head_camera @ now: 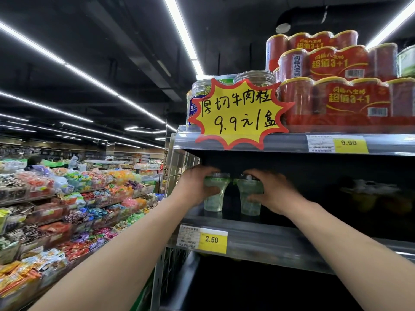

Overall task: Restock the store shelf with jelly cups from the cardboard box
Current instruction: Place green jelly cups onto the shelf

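Two pale green jelly cups stand side by side on the dark middle shelf [258, 234]. My left hand [195, 187] grips the left jelly cup [214, 199] round its rim and side. My right hand [272, 191] grips the right jelly cup [249, 202] the same way. Both cups are upright with their bases at the shelf surface. The cardboard box is out of view.
Farther right on the same shelf sit dim orange cups [368, 196]. Above, red can packs [336, 95], clear jars [254, 78] and a yellow starburst price sign [240, 113]. A 2.50 price tag [212, 240] marks the shelf edge. Candy bins [67, 198] fill the aisle at left.
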The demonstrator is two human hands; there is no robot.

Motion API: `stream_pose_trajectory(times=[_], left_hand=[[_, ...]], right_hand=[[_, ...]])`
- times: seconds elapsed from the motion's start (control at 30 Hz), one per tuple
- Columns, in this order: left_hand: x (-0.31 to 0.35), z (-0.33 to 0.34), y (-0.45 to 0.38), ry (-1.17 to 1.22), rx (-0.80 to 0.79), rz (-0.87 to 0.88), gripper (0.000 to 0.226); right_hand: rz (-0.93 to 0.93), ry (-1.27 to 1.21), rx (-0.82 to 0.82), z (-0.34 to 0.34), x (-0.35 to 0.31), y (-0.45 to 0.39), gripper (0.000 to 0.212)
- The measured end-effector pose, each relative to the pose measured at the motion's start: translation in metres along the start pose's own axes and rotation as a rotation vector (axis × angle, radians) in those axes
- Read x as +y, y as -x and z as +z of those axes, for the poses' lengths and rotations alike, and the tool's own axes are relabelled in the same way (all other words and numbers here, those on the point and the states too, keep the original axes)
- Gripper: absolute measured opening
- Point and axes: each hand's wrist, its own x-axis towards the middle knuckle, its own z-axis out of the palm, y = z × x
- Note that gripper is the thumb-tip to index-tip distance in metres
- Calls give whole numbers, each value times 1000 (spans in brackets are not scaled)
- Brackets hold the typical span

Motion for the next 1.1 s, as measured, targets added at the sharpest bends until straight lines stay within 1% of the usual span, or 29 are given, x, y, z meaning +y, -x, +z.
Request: stream_pose_trajectory(times=[0.33, 0.5, 0.6, 0.73, 0.8, 0.87, 0.93, 1.1], left_hand=[[-11, -1, -8, -9, -11, -48, 54], [-9, -7, -4, -19, -12, -32, 52], [-7, -10, -2, -52, -11, -29, 51], [-3, -12, 1, -90, -37, -44, 54], [2, -13, 4, -102, -46, -49, 61], [10, -17, 7, -100, -37, -46, 69], [20, -22, 14, -89, 6, -29, 70], [58, -26, 55, 10, 90, -2, 60]], right_hand=[[-1, 62, -33, 10, -12, -13, 70], [-13, 44, 9, 7, -14, -11, 63], [-18, 24, 13, 7, -15, -10, 63], [4, 23, -21, 9, -17, -12, 69], [30, 36, -69, 8, -18, -11, 78], [37, 55, -82, 3, -19, -6, 86], [27, 34, -49, -3, -20, 3, 84], [-24, -66, 98, -19, -17, 55, 65]])
